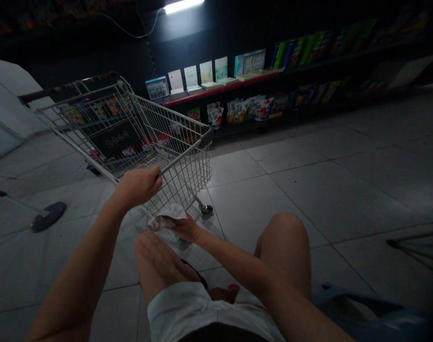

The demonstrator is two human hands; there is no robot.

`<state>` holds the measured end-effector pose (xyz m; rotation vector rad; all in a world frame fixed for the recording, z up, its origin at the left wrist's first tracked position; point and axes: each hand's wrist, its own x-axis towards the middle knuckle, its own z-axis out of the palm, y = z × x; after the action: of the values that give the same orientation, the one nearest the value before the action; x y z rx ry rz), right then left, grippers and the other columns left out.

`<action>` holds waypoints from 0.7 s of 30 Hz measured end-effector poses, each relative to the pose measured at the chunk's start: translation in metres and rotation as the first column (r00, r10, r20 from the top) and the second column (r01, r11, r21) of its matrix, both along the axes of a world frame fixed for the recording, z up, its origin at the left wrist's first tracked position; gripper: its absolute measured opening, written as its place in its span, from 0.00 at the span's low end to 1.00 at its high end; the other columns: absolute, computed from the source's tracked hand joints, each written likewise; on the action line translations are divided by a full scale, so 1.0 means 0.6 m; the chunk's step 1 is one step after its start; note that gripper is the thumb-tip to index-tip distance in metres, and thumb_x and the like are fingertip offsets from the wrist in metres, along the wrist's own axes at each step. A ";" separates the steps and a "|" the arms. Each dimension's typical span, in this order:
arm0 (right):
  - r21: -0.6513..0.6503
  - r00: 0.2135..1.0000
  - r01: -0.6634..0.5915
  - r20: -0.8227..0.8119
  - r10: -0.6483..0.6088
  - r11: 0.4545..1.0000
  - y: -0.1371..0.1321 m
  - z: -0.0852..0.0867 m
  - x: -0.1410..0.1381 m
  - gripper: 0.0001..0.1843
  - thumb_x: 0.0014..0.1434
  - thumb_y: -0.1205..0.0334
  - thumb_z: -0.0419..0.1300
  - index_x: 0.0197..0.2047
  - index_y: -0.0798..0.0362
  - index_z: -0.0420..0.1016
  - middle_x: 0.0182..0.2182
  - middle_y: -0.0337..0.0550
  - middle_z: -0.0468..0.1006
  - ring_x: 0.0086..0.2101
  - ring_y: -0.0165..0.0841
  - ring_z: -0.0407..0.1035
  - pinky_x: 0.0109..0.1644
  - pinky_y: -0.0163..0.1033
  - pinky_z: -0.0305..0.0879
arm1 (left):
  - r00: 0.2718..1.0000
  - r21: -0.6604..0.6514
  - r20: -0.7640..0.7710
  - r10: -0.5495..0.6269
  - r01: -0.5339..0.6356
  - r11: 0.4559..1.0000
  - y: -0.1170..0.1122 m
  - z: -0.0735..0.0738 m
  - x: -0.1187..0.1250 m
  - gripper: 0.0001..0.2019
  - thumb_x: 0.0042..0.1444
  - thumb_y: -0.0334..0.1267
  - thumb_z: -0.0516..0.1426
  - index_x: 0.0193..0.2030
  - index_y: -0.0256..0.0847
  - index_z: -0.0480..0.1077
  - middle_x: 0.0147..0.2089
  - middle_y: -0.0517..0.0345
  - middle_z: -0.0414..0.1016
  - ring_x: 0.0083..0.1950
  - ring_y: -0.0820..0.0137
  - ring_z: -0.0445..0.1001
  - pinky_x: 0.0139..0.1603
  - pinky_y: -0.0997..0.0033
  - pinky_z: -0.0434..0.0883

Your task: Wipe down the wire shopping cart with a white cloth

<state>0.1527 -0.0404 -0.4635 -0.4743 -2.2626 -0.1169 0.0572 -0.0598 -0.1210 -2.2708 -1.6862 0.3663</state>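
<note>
I am sitting low with both knees in view. My left hand is closed around the top rim of a tilted wire shopping cart in front of me. Just below the cart's side, my right hand pinches a crumpled white cloth, which hangs close to the wire mesh. The cart is tipped toward me, and one of its caster wheels rests on the tiled floor.
A long low shelf with cards, booklets and colourful packets runs along the dark back wall. A dark flat object lies on the floor at left. A thin metal frame shows at the right edge. Grey floor tiles stretch to the right.
</note>
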 end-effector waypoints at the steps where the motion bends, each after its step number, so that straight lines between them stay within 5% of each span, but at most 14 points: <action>1: 0.006 0.998 -0.031 0.050 0.031 1.000 -0.001 0.001 -0.001 0.10 0.65 0.65 0.60 0.41 0.43 0.83 0.45 0.38 0.83 0.57 0.34 0.71 0.71 0.52 0.62 | 1.000 0.008 -0.001 0.001 -0.001 1.000 0.000 0.000 0.000 0.21 0.67 0.44 0.40 0.50 0.39 0.70 0.44 0.44 0.82 0.45 0.54 0.81 0.38 0.62 0.66; 6: -0.066 0.956 -0.080 0.278 0.096 0.995 0.002 -0.028 0.021 0.11 0.64 0.67 0.58 0.41 0.48 0.83 0.42 0.38 0.84 0.53 0.33 0.74 0.69 0.50 0.65 | 1.000 0.007 -0.007 -0.011 0.011 1.000 -0.002 -0.002 0.001 0.20 0.68 0.44 0.40 0.50 0.40 0.70 0.43 0.46 0.82 0.44 0.55 0.81 0.37 0.62 0.65; 12: -0.115 0.946 -0.021 0.318 0.057 0.993 0.029 -0.062 0.065 0.09 0.64 0.64 0.60 0.40 0.50 0.83 0.42 0.42 0.84 0.53 0.34 0.73 0.67 0.49 0.66 | 1.000 0.029 -0.025 -0.018 0.019 0.999 -0.003 -0.003 0.000 0.20 0.68 0.44 0.39 0.49 0.39 0.70 0.43 0.46 0.82 0.43 0.55 0.81 0.36 0.62 0.65; 19: -0.233 0.992 0.097 0.096 -0.077 0.968 0.119 -0.026 0.169 0.11 0.60 0.72 0.61 0.41 0.51 0.83 0.50 0.47 0.81 0.52 0.36 0.73 0.62 0.48 0.71 | 1.000 0.022 -0.027 -0.012 0.013 1.000 -0.006 0.001 0.002 0.20 0.68 0.44 0.39 0.48 0.40 0.70 0.43 0.47 0.82 0.42 0.58 0.81 0.37 0.64 0.66; 21: -0.306 0.968 0.175 -0.120 -0.220 0.936 0.143 -0.013 0.201 0.14 0.60 0.74 0.57 0.42 0.52 0.83 0.54 0.51 0.78 0.53 0.36 0.72 0.62 0.47 0.71 | 1.000 0.023 -0.023 -0.008 0.008 1.000 -0.006 0.002 0.003 0.20 0.68 0.44 0.40 0.49 0.40 0.70 0.43 0.47 0.82 0.42 0.58 0.81 0.37 0.63 0.66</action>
<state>0.2735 0.0453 -0.4714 -0.8412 -2.0837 0.1521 0.0589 -0.0633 -0.1196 -2.2483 -1.6614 0.3679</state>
